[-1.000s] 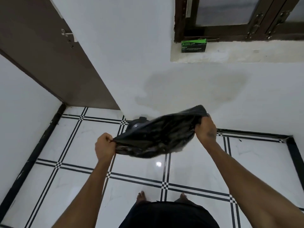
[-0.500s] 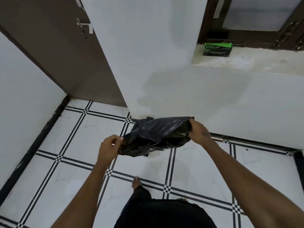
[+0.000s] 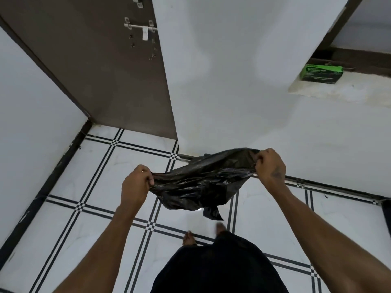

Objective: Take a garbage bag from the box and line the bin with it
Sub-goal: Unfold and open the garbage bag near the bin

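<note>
A home's room corner: tiled floor [image 3: 63, 218], brown bolted door [image 3: 118, 77], window ledge [image 3: 338, 92], bare feet

Soft even indoor light, small glare spot on glossy floor [image 3: 198, 210], wide-angle bending at edges, feet slightly blurred

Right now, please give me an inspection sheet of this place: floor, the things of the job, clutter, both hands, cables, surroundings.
Surface: white tiled floor with black lines; a bright reflection under the bag.
Job's things: black garbage bag stretched in the air between both hands; green box on the window ledge; bin not in view.
Clutter: nothing seen.
Grippers: left hand and right hand each pinch one edge of the bag.
Cables: nothing seen.
Surroundings: brown door with a metal latch, white walls, bare feet below.
</note>
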A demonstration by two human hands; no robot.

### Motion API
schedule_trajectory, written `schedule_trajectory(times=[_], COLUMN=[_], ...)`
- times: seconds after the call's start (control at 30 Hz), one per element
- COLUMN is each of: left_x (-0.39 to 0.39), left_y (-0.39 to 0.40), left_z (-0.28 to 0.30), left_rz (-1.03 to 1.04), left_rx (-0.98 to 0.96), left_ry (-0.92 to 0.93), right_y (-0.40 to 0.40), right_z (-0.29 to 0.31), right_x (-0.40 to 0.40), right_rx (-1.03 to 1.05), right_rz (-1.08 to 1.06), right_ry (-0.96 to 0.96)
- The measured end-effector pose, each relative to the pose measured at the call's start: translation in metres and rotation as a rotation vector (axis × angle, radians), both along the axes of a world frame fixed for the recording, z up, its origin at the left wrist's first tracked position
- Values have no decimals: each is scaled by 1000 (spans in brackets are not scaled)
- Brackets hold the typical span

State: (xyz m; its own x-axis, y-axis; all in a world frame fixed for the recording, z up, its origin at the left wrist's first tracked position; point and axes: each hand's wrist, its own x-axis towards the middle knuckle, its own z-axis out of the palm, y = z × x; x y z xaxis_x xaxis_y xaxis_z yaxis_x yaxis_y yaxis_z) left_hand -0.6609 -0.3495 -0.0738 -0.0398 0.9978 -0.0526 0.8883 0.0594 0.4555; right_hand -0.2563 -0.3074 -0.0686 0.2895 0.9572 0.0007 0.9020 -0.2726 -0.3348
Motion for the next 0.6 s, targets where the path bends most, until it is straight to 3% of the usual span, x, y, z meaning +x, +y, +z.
schedule_trajectory(times=[0.13, 0.4, 0.6], left_x=[-2, 5, -19], left_y=[13, 40, 61], left_z=[-3, 11, -2], left_rz=[178, 345, 170], left_rx=[8, 99, -60], left_ry=[1, -210, 27], right_y=[9, 34, 54], right_z=[3, -1, -2], right_x=[-12, -50, -73], right_rx=[12, 130, -22], right_rz=[24, 16, 138], right_ry=[-37, 227, 125])
